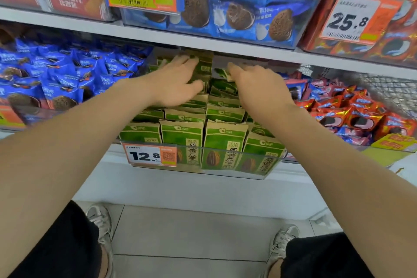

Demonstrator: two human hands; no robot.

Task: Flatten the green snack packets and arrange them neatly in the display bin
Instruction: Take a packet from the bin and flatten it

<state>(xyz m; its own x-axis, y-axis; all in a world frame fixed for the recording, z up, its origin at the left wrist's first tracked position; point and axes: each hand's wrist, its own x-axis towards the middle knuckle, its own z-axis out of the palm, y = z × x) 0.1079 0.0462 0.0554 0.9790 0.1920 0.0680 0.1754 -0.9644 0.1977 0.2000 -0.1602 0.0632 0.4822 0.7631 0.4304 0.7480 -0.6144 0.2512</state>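
A pale tiled floor (191, 232) is seen below a white shop shelf (180, 187). On the shelf, a clear display bin (228, 147) is filled with rows of upright green snack packets (181, 135). Over the back rows, the left hand (173, 83) is pressed flat, grip wide. The right hand (259, 86) is laid over a packet top; its grip cannot be told. Blue packets (56, 74) and red packets (349, 110) are piled in the bins on either side.

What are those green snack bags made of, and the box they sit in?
The green packets look like matte paper: brown edges at the tops, creases, no shine. The display bin seems clear hard plastic: the packets show through its glossy front.
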